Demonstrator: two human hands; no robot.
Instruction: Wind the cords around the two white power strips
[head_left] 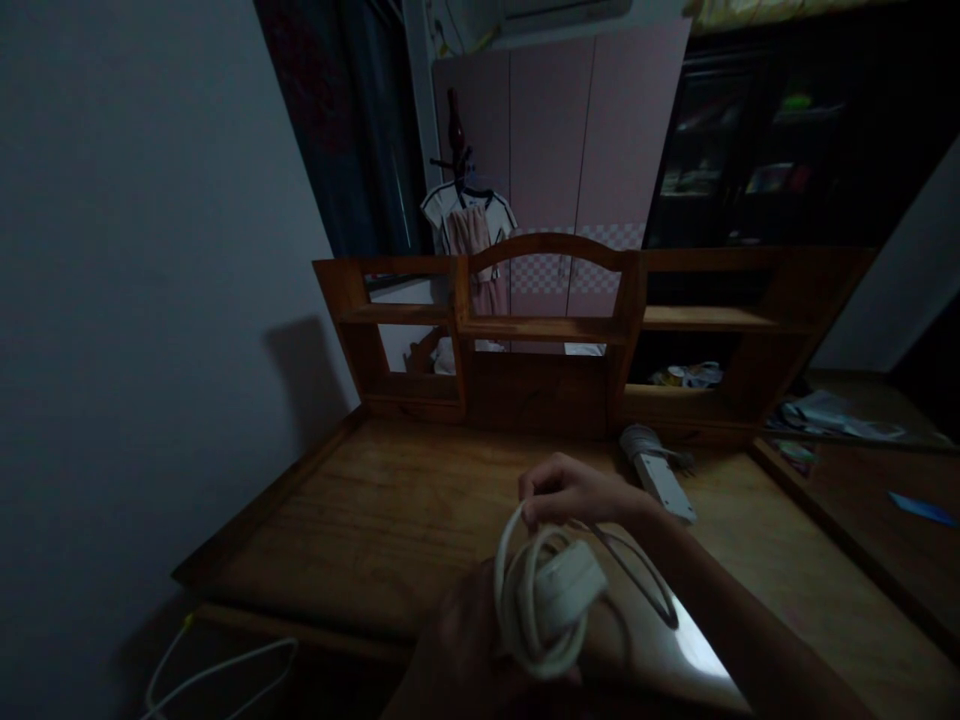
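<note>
My left hand (469,640), low in the view and dim, is closed around a white power strip (574,590) seen end-on, with its cord looped round it. The left fingers are partly hidden behind the loops. Above it, my right hand (566,490) pinches the white cord (504,545) between thumb and fingers. A free loop of that cord hangs to the right below my right wrist. Beyond my right forearm, a second white power strip (664,485) lies on the wooden board, its cord coiled at the far end and its plug beside it.
The wooden board (390,500) spreads under my hands, and a wooden shelf unit (540,330) stands along its far edge. A wall (150,300) borders the left side. Another white cable (225,665) hangs at the lower left. Pink wardrobe doors (551,140) and hanging clothes (471,225) are behind.
</note>
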